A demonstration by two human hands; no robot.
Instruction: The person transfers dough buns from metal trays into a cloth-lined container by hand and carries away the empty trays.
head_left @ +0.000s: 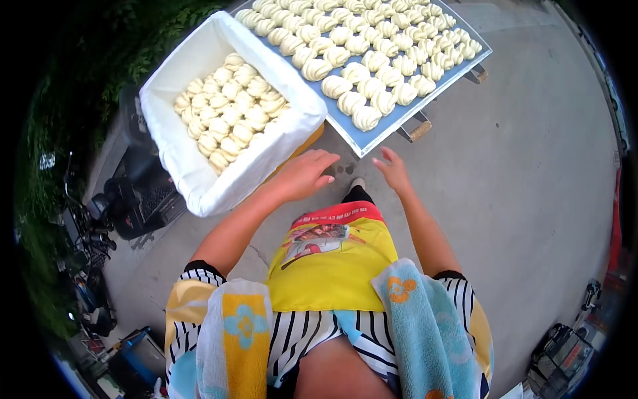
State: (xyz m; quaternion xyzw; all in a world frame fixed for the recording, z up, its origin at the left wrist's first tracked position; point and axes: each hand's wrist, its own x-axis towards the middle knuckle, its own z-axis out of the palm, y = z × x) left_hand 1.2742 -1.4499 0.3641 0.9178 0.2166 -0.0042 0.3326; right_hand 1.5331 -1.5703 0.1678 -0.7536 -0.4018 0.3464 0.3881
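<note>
My left hand [307,174] hangs near the right side of a white cloth-lined box [232,193], fingers stretched out and nothing in them. Inside the box lie many twisted dough rolls [229,110], packed close together. My right hand [393,169] is just below the near corner of a blue tray [372,136], its thumb and fingers apart, holding nothing. Rows of pale twisted dough rolls [367,118] cover most of that tray, with some bare blue surface along its near edge. Neither hand visibly touches the dough.
The tray has metal brackets with wooden handles [420,130] on its right side. Something yellow [309,141] shows under the box. At the left stands a black scooter or cart [143,199] beside green bushes [40,159]. A vehicle [561,356] is at the lower right. Grey pavement [531,166] lies around.
</note>
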